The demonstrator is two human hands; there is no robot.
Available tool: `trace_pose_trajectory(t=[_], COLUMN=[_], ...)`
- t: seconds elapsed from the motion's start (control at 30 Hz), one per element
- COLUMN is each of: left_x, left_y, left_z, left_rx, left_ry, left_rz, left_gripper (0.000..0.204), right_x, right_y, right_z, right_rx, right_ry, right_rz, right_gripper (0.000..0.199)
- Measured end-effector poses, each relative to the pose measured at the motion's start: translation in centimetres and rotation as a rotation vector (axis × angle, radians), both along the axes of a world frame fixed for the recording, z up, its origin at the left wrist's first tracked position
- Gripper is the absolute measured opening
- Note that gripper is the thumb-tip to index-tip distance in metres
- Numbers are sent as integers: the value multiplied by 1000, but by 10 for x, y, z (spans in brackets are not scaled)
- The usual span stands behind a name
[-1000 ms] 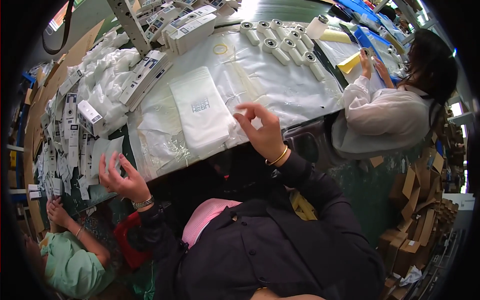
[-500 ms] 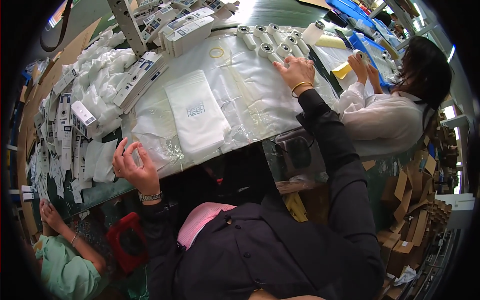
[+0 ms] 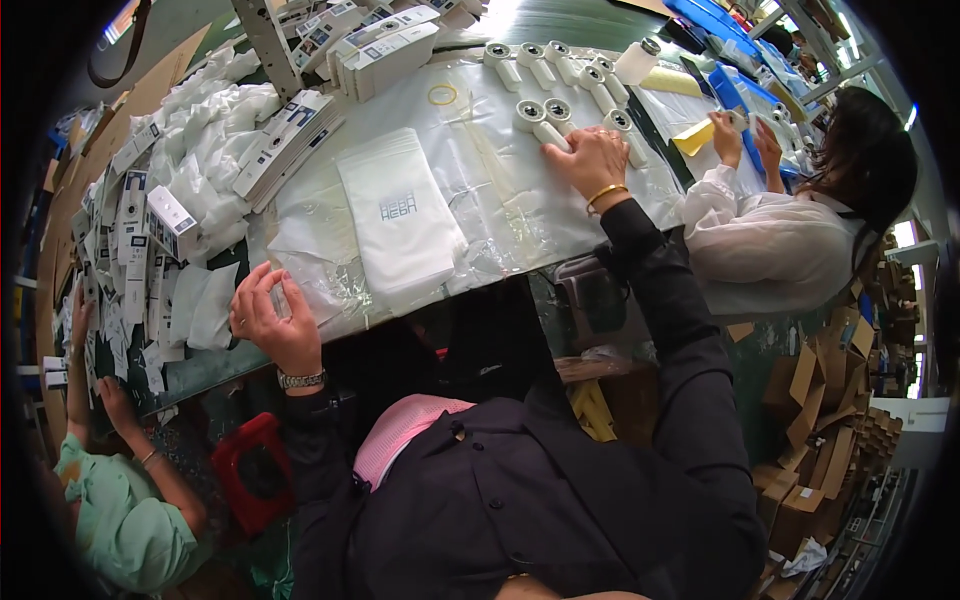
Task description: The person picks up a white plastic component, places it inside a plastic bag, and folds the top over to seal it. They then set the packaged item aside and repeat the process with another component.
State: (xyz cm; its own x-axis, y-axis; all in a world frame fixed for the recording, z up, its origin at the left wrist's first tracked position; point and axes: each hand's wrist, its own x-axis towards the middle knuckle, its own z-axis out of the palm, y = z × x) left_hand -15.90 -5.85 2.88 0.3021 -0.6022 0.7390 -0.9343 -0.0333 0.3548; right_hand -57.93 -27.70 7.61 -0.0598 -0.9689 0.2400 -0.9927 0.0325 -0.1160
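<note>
My right hand [image 3: 590, 165] is at the far right of the table. Its fingers close over the handle ends of two white round-headed handheld devices [image 3: 531, 116]; the grip is partly hidden. Beside its fingertips lies another such device [image 3: 619, 122], and several more [image 3: 500, 55] stand in a group just beyond. My left hand [image 3: 277, 315] hovers at the near table edge, fingers loosely curled and apart, holding nothing. Between my hands lies a stack of flat white printed bags [image 3: 395, 215], on clear plastic sheeting [image 3: 490, 190].
Flat printed boxes [image 3: 285, 145] and crumpled white bags [image 3: 215, 150] pile up at the left. A yellow ring [image 3: 442, 94] lies on the sheeting; a white bottle [image 3: 637, 62] stands at the back. A co-worker in white [image 3: 770, 240] sits right, another in green [image 3: 130, 510] lower left.
My right hand has drawn slightly nearer, and the white devices at its fingers have shifted apart from the group. My left hand stays about where it was. The green-sleeved co-worker's hands have spread apart.
</note>
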Motion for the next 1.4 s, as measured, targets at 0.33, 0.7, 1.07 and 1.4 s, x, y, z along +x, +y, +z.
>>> trace_pose_trajectory(t=[0.33, 0.7, 1.07, 1.4], left_x=[2, 3, -3, -60], left_y=[0, 2, -3, -10], left_z=[-1, -3, 4, 38], left_rx=[22, 21, 79, 299], left_ry=[-58, -73, -83, 71], left_rz=[21, 4, -116, -605], left_gripper=[11, 10, 10, 24], right_x=[-2, 86, 83, 97], right_y=[82, 109, 132, 178], right_z=[5, 1, -12, 4], right_rx=[-220, -68, -123, -207], right_ry=[-54, -150, -168, -702], right_rz=[683, 342, 290, 568], right_gripper=[36, 58, 56, 45])
